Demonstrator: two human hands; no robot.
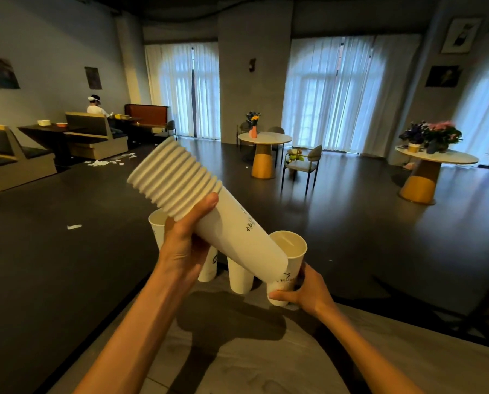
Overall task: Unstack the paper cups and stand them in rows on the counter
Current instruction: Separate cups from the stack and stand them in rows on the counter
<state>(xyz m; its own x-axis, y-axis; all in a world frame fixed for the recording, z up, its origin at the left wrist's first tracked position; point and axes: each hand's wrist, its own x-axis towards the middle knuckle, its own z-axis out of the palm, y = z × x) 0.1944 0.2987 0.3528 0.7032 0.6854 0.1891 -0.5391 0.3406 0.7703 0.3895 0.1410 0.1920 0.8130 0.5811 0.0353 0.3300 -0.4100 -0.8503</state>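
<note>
Two bare forearms come up from the bottom edge over a grey wood-grain counter (237, 359), which fills the lower middle of the frame and ends at a dark floor beyond.

Left hand (185, 243) is wrapped around a tilted stack of white paper cups (203, 209), thumb up by the ribbed run of rims, which points toward the upper left. Right hand (306, 288) pinches the base of a single cup (287, 260) in the lower centre-right; that cup stands upright with its mouth open to the camera, and the low end of the stack overlaps it. Can't tell if its bottom is actually touching the counter.

Behind the stack there are more cups near the counter's far edge: one peeking out left of the wrist (156, 223), one partly hidden below the stack (209, 265), and another (239, 275) beside it.

Room-wise: looks like a cafe. Tall windows with sheer white curtains (334, 95) across the back, a round table with a pink vase of flowers (253, 132) in the middle, another round table with potted flowers (433, 136) at right. Booth seats at upper left, with a person in white (95, 108) sitting facing away. Scraps of white paper (74, 226) lie on the floor at left.
</note>
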